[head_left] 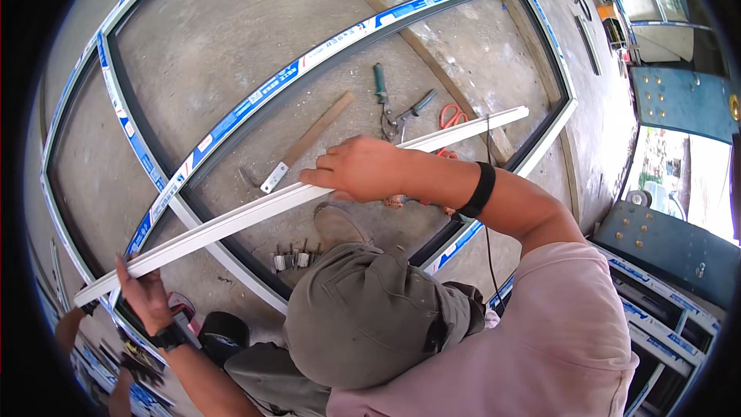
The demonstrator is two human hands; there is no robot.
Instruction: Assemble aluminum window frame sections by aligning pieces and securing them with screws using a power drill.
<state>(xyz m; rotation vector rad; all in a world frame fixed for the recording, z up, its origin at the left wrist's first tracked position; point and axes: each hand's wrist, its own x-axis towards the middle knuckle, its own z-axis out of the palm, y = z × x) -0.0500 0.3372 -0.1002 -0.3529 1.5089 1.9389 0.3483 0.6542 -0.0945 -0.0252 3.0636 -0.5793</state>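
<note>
Near left, the left hand (147, 299) closes its grip on one end of a long white strip (255, 213), the right hand (361, 167) clasps it midway, above the window frame (255, 100) on the concrete floor (231, 23), pliers (395, 108) beyond.

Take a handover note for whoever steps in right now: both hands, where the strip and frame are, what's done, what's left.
Left hand: grips the white strip near its lower-left end.
Right hand: closed over the strip's middle.
The strip is held slanting above the window frame, which lies flat on the concrete floor.
Within reach on the floor: green-handled pliers, red scissors, small metal brackets, black tape roll.
Done: strip lifted and held over the frame.
Left: it is not yet seated in the frame.
</note>
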